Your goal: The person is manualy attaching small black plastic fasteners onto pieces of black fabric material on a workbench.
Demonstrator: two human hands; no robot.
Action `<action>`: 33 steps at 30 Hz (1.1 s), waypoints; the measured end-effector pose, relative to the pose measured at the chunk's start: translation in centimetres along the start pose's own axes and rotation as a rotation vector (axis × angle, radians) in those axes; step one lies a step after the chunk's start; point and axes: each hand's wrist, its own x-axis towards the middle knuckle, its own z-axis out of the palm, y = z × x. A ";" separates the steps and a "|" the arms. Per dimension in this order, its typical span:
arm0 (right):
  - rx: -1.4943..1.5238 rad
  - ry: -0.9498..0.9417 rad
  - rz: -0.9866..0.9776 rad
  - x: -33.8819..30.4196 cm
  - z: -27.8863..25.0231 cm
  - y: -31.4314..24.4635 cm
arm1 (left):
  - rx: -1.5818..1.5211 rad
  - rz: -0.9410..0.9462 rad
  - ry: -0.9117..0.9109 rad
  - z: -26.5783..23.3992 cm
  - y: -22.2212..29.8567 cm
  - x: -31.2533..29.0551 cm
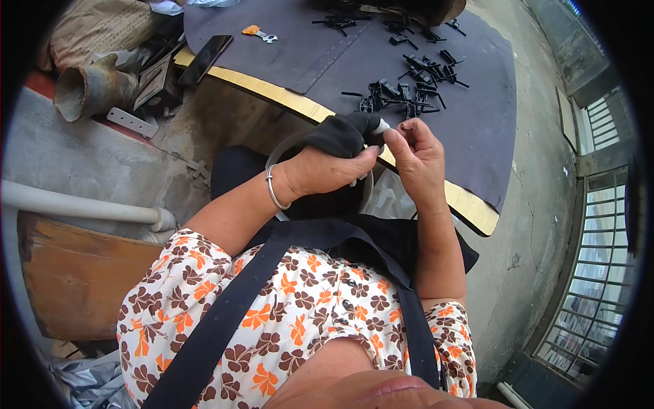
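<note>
My left hand (323, 170), with a bangle at its wrist, is closed around a bunched black cloth (335, 138), glove-like in look. The cloth hides most of its fingers. From the cloth's right end a small white tip (381, 127) sticks out. Beside that tip, my right hand (421, 160) is held in a pinch, thumb and forefinger together. Anything between those fingertips is too small to make out. Both hands are just over the table's near edge. Several small black plastic parts (412, 92) with thin rods lie beyond them on the grey table cover (470, 143).
A phone (206, 60) lies at the table's left edge, near an orange-handled metal tool (260, 33). Left of the table are a rusty pipe piece (95, 88) and a white perforated bracket (132, 123). A white pipe (88, 203) runs at left, above a wooden board (82, 279).
</note>
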 end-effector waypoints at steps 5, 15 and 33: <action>-0.375 -0.172 -0.100 -0.4 -0.2 -0.1 | 0.148 0.026 0.162 0.1 0.0 0.1; -0.191 -0.139 0.051 -0.6 0.8 3.3 | 0.642 0.419 0.216 0.5 -0.6 -0.1; -0.236 -0.162 -0.084 -0.2 -0.8 0.4 | -0.239 -0.153 -0.104 -0.9 0.0 -0.2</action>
